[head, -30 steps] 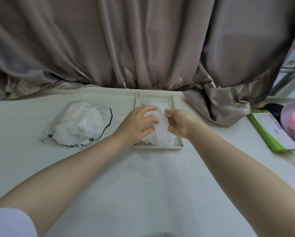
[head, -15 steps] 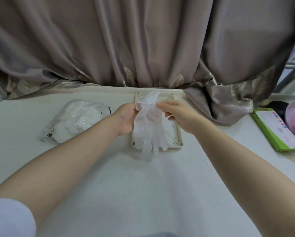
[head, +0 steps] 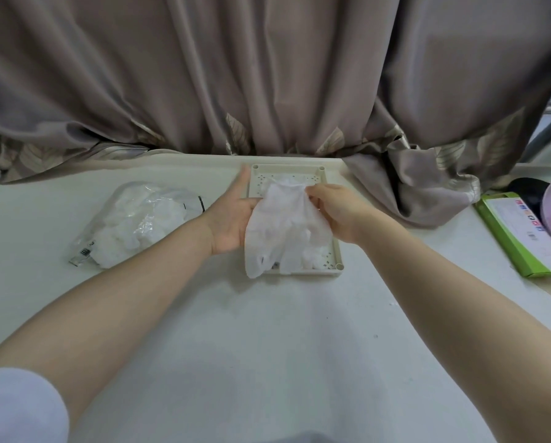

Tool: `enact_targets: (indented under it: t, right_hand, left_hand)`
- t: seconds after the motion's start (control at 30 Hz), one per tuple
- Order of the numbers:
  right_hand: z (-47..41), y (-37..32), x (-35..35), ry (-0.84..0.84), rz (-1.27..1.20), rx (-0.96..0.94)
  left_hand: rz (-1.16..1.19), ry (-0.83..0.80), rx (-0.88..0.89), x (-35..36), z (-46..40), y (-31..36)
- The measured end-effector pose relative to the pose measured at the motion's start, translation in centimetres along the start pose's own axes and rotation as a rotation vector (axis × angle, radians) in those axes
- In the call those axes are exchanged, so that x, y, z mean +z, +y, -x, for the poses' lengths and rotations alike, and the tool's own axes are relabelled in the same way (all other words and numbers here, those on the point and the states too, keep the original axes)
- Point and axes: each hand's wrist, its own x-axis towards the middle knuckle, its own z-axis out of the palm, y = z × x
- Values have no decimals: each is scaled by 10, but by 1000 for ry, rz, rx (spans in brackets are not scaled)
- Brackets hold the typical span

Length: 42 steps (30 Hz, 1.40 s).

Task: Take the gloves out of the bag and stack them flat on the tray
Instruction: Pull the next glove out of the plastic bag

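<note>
Both hands over tray (head: 331, 208). Head view: left hand (head: 232, 223) now flat, palm up, fingers straight, supporting the glove (head: 285, 230) from the side; right hand (head: 338, 212) pinches its cuff edge. Vs half a sec ago the glove hangs lower and wider, fingertips past tray's near-left rim, w/ other gloves beneath. Prob about to be laid flat on the stack. Bag (head: 140, 223) w/ more gloves lies left, apart from the tray.

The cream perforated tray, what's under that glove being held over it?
Beneath the translucent white glove the cream perforated tray shows crumpled white gloves near its front right corner. The rest of its floor is covered by the glove, so their number cannot be told.
</note>
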Motion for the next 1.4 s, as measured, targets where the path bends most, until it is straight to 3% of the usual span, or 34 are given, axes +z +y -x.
enact_targets:
  t: [0.17,0.33,0.43,0.53,0.77,0.9,0.97,1.1,1.17,1.4]
  right_hand:
    - [-9,6,-8,-74,-233,107]
    - [-13,8,-8,-4,-229,42]
    - [-10,6,-4,93,-131,-56]
    - [-2,9,4,23,94,-135]
    - [8,12,6,-143,344,-374]
    - [3,16,14,129,247,-504]
    - [-6,15,8,151,134,-357]
    - [-16,24,-14,-236,-126,154]
    - [-18,30,-17,-260,-154,202]
    - [-46,30,-17,-44,-347,185]
  left_hand:
    - [-38,247,89,0,-19,-6]
    - [-572,641,326,8,-28,-13]
    - [-562,465,440,23,-28,-11]
    - [-470,241,414,38,-27,-14]
    - [-212,231,362,32,-25,-18]
    - [-79,172,360,27,-24,-12]
    - [10,114,334,24,-24,-9]
    - [9,86,259,18,-27,-5]
    - [-91,105,252,12,-32,-7]
    - [-156,203,144,-12,-54,-16]
